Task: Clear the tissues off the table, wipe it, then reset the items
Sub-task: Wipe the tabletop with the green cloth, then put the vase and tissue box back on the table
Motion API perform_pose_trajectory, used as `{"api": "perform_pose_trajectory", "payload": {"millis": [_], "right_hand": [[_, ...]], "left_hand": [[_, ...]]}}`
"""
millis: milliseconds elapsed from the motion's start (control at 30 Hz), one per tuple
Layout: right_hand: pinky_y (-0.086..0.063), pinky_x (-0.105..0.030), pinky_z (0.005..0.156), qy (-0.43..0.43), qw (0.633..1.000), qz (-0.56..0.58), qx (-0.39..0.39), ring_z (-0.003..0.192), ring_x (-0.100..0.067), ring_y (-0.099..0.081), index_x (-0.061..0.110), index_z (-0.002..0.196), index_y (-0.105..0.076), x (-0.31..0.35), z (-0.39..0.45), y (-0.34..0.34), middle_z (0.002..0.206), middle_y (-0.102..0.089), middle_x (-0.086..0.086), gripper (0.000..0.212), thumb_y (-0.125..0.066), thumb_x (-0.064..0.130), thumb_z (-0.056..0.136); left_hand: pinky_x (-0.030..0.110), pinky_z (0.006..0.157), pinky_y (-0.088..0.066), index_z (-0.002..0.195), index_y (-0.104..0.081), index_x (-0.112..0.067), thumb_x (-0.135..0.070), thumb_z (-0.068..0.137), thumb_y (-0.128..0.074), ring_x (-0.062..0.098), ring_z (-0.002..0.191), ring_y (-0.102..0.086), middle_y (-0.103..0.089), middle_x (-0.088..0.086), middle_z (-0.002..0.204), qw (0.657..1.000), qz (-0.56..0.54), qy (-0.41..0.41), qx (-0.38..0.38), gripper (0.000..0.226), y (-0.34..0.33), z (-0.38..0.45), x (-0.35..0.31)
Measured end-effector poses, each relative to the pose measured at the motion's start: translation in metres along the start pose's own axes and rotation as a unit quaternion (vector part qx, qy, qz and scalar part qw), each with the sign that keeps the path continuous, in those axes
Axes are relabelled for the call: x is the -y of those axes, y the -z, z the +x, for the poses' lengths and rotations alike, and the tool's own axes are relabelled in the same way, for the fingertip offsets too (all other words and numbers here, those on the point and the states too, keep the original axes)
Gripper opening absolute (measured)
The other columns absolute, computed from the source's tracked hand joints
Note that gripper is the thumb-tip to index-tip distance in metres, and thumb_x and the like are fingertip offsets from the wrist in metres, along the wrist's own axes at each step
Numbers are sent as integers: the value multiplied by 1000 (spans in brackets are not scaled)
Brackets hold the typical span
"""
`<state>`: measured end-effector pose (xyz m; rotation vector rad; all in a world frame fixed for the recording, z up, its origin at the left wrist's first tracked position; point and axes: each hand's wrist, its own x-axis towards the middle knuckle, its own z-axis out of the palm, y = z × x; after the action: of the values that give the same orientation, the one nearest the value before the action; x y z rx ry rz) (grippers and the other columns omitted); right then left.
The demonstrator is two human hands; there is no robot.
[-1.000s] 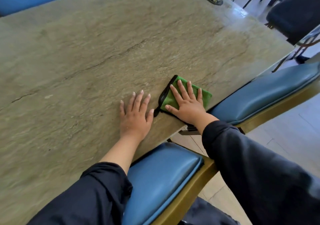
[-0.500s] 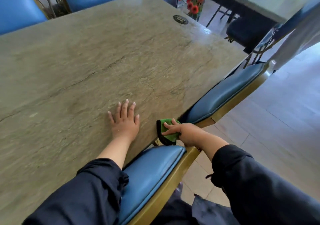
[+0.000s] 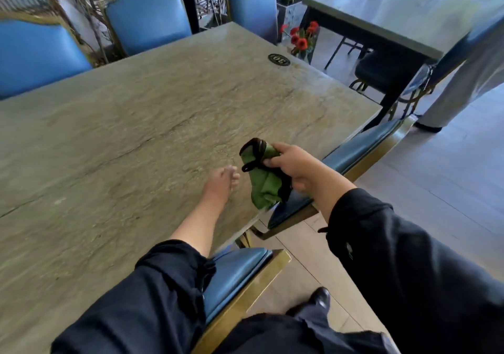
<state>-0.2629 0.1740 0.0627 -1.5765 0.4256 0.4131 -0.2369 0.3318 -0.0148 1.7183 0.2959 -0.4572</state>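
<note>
At the far left edge of the view, two blue upholstered chairs (image 3: pixel 41 53) stand pushed against the far side of a grey-green stone table (image 3: pixel 122 135), whose top carries a long dark crack and shows nothing lying on it but a small round black number plaque (image 3: pixel 279 59) set near its far right corner. Nearer the person, the left hand (image 3: pixel 222 180) reaches forward over the tabletop close to its right edge, the sleeve pushed back from the forearm; it is motion-blurred, with the fingers drawn loosely together and nothing between them, and whether it touches the stone cannot be told. Just to its right, the right hand (image 3: pixel 293 166) is clenched around a bunched green cleaning cloth (image 3: pixel 263 179) with black trim, held up above the table's right edge so that the loose end hangs down below the fist. Below and right of the cloth, two more blue-seated chairs with gold frames (image 3: pixel 237 280) are tucked under that edge. Farther right, red flowers (image 3: pixel 301 38) stand on the floor beyond the corner, and a second table (image 3: pixel 381 9) fills the upper right.
</note>
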Motion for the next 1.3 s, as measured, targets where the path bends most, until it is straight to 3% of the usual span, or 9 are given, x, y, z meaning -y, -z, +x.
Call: {"api": "perform_pose_trajectory", "payload": {"millis": [133, 267, 367, 500, 700, 833, 967, 1100, 1300], "right_hand": [[-55, -41, 75, -56, 986, 156, 11, 86, -29, -64, 1, 126, -53, 21, 24, 39, 112, -64, -20, 31, -46, 3, 96], [-57, -38, 70, -94, 973, 204, 56, 82, -28, -65, 3, 110, -59, 37, 44, 91, 100, -65, -17, 26, -49, 23, 98], [-58, -41, 73, -84, 976, 184, 76, 84, -28, -66, 4, 110, -61, 47, 58, 133, 99, -67, -17, 27, -57, 25, 94], [-60, -41, 63, -78, 992, 76, 64, 73, -28, -68, 5, 97, -63, 59, 78, 187, 92, -69, -17, 11, -65, 9, 87], [-56, -46, 80, -64, 997, -36, 1, 85, -34, -66, -3, 112, -62, 62, 130, 257, 102, -67, -23, 31, -63, -8, 81], [-54, -45, 78, -46, 998, -32, -30, 92, -35, -65, -2, 112, -60, 72, 179, 299, 107, -66, -24, 27, -56, -9, 87], [-54, -35, 67, -11, 996, -72, -55, 84, -26, -63, 7, 116, -59, 85, 229, 343, 103, -65, -14, 27, -58, 1, 90], [-55, -50, 84, 10, 990, -119, -81, 95, -30, -65, 10, 107, -59, 91, 274, 390, 104, -67, -12, 21, -64, 15, 88], [-54, -54, 83, 31, 981, -166, -97, 92, -35, -65, 8, 101, -60, 95, 346, 465, 99, -68, -16, 29, -67, 25, 79]], "left_hand": [[41, 97, -45, 125, -54, -4, -43, 101, -30, 27, 102, -60, -65, 18, 91, 972, -190, 86, 105, 51, -43, 3, -25], [28, 66, -58, 118, -59, -11, -34, 97, -45, 15, 76, -71, -75, 4, 88, 949, -281, 55, 129, 34, -90, 17, -49], [34, 69, -57, 122, -56, -13, -30, 96, -49, 17, 83, -70, -70, 5, 106, 949, -298, 24, 102, 32, -128, 31, -68], [39, 73, -58, 119, -58, -13, -25, 93, -55, 23, 89, -68, -67, 11, 112, 942, -327, 19, 68, 29, -171, 49, -87], [35, 72, -60, 120, -58, -9, -20, 95, -53, 22, 91, -70, -71, 11, 107, 952, -299, 19, 62, 28, -220, 90, -112], [40, 86, -55, 112, -60, -12, -18, 94, -55, 24, 97, -67, -69, 11, 110, 965, -259, 17, 50, 19, -246, 133, -134], [38, 83, -55, 101, -59, -19, -17, 94, -55, 17, 87, -67, -69, 5, 101, 971, -239, 9, 32, 9, -280, 183, -158], [40, 84, -54, 105, -58, -20, -16, 95, -53, 16, 88, -67, -69, 3, 102, 970, -241, 8, 28, 12, -323, 223, -179], [35, 85, -50, 110, -56, -25, -15, 96, -49, 14, 89, -64, -68, -3, 102, 975, -223, 9, 8, 18, -387, 272, -217]]}}
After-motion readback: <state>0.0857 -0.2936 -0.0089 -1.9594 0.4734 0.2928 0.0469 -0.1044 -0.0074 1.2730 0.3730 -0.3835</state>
